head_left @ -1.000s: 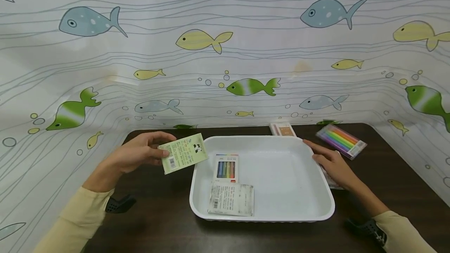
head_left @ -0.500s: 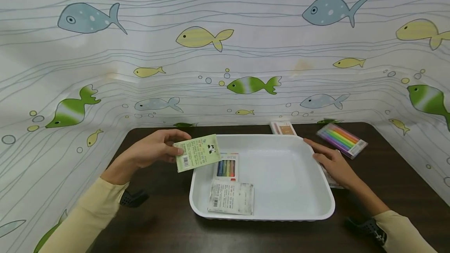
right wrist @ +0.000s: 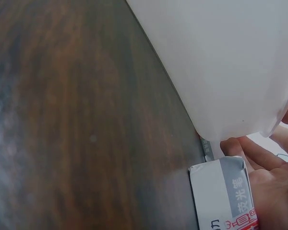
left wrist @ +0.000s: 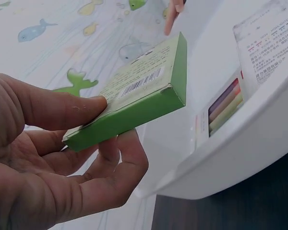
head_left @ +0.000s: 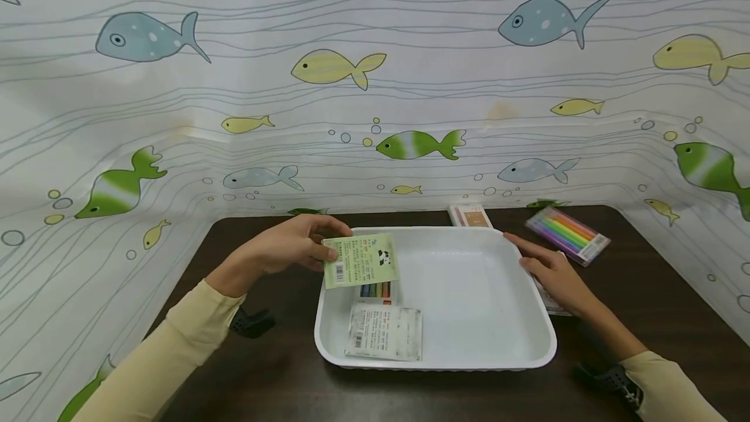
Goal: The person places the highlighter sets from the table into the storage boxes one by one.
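Green box (head_left: 366,262) raised over tray's left side

Left hand (head_left: 290,245) nearer: fingers pinch its left end, long axis left to right, partly covering the crayon box (head_left: 376,290). Right hand (head_left: 553,272) grips tray (head_left: 477,308) rim, far right.

Head cam's looking forward and down from the table's (head_left: 281,383) near side, farthest out, framing the tray (head_left: 480,305). Left wrist cam's facing in close across the tray's left edge; those 2 are sharing a green box (head_left: 360,262). Right wrist cam's sitting low, close, facing the tray's outer right wall.
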Demonstrator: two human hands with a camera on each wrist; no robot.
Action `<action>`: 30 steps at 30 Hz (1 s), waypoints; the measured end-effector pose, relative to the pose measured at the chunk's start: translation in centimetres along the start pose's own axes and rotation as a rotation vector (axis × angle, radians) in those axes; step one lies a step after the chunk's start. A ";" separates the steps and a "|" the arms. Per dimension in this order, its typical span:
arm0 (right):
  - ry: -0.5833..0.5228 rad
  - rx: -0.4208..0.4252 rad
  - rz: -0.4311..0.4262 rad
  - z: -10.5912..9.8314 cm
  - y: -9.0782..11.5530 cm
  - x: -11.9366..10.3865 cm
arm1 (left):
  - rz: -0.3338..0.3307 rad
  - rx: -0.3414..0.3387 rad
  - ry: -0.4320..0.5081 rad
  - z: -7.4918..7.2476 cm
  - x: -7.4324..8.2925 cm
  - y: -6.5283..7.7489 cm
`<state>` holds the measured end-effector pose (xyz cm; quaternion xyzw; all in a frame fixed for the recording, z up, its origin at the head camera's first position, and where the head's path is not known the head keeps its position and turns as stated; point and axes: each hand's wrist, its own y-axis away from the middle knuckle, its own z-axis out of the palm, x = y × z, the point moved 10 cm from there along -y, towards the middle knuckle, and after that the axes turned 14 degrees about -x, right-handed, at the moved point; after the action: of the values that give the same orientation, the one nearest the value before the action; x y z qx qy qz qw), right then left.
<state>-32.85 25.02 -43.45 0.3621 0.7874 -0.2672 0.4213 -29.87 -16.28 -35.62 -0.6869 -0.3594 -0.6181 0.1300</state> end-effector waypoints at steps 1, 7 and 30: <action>-0.003 0.001 0.003 0.0 0.0 0.0 | -0.003 -0.003 0.000 0.1 0.0 -0.2; -0.005 0.004 0.003 -0.1 0.1 -0.1 | -0.028 -0.016 -0.024 0.7 0.4 -1.4; -0.021 0.000 0.015 0.1 0.0 0.0 | -0.073 -0.092 -0.071 2.7 1.3 -6.6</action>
<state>-32.81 24.97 -43.46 0.3649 0.7802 -0.2680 0.4316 -32.14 -9.52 -36.68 -0.7002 -0.3600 -0.6134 0.0628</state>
